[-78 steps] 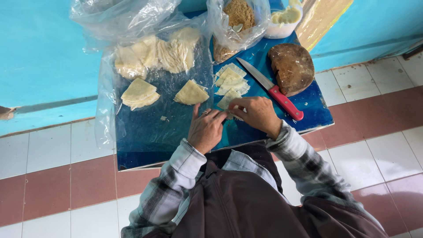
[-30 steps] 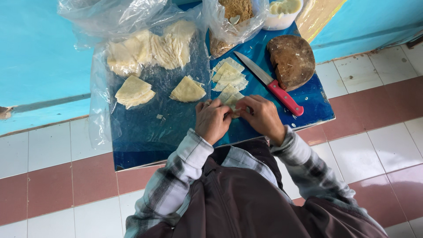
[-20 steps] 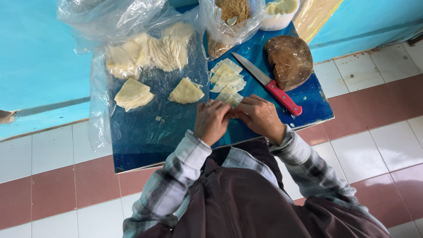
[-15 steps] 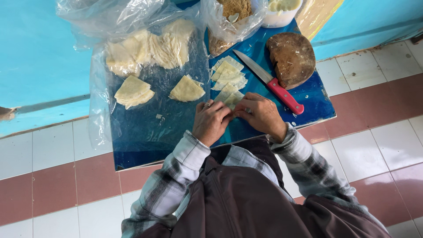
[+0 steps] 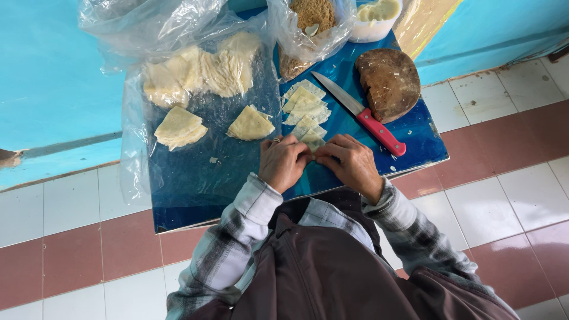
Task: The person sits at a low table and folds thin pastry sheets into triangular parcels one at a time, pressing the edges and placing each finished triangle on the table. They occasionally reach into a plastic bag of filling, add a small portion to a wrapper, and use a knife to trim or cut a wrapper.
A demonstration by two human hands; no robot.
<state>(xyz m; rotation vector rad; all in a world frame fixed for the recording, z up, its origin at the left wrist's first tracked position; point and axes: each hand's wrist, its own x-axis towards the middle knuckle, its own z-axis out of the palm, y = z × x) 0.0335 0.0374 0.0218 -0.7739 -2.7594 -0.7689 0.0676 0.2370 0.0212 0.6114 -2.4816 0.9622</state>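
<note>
We look straight down on a small blue counter, glossy and reflective, standing on a floor of white and reddish-brown tiles laid in bands, with a turquoise wall behind it. Our left hand and right hand meet at the near edge of the counter, fingers curled in and pressed together around a small pale dough wrapper that both hands pinch between their tips. Just beyond them lies a loose pile of cut wrapper pieces, fanned out on the blue surface. Beside that, a knife with a red handle lies at a slant, its blade pointing away from us. Next to the knife sits a round brown wooden block. To the left, a clear plastic sheet covers much of the counter, carrying two folded stacks of dough and a larger heap farther back. At the far edge, a plastic bag of brown filling and a white bowl stand side by side.
</note>
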